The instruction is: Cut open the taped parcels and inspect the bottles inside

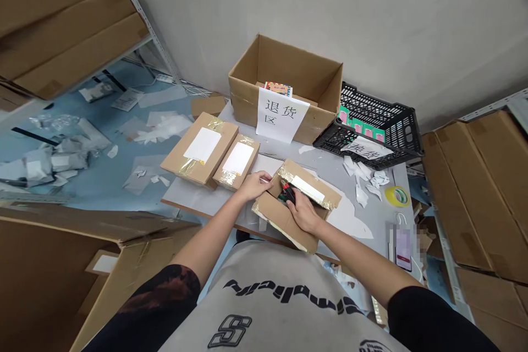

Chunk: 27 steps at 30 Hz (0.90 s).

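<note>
The left hand [256, 185] rests open-fingered on an opened cardboard carton [284, 221] at twelve o'clock, the right hand [303, 212] pinches a dark red-tipped item [287, 193] inside it, and two sealed taped cartons [200, 148] sit at eleven o'clock.

We see two taped cardboard parcels [201, 148] lying side by side on the grey table [381, 231] — behind them, an open carton [284, 71] bearing a paper sign [282, 114], with a black plastic crate [396, 115] just beside it. Farther right lie a yellow tape roll [397, 196] and what may be a phone [403, 247].
</note>
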### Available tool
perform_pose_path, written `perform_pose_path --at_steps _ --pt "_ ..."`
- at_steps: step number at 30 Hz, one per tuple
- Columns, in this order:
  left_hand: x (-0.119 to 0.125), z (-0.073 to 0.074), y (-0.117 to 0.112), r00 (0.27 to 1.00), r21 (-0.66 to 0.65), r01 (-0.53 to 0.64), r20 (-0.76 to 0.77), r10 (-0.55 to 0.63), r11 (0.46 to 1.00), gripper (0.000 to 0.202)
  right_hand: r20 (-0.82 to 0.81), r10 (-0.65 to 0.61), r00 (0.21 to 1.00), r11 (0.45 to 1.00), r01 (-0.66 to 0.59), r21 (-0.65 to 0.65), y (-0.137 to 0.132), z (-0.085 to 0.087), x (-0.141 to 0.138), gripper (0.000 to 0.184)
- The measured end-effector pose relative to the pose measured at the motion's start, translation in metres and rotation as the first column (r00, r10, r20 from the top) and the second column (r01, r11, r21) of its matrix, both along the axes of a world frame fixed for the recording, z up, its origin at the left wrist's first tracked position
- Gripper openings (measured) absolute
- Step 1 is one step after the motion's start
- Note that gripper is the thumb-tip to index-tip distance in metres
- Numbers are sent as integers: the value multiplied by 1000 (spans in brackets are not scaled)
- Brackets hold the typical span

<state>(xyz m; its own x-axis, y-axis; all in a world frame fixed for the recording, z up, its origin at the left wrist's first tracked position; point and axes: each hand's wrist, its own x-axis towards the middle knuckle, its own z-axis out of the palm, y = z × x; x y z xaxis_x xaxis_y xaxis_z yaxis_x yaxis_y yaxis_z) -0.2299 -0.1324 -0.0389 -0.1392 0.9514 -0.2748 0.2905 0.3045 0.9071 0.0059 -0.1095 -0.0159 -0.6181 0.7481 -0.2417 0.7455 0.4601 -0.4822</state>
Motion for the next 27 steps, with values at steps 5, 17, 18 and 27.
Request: perform_pose_path --at_steps 5,17,18,27 --pt "20 5 -14 982 98 -62 -170 78 993 25 70 -4 998 995 -3 98 -10 14 -6 52" --pt "35 61 76 546 4 749 -570 -614 662 90 170 26 985 975 -63 213 -64 88 50 45" --pt "40 62 87 496 -55 781 -552 -670 623 93 172 43 984 973 -81 216 -72 95 46 44" --pt "32 66 98 340 -223 794 -608 -718 565 92 147 -131 980 960 88 266 -101 111 7 48"
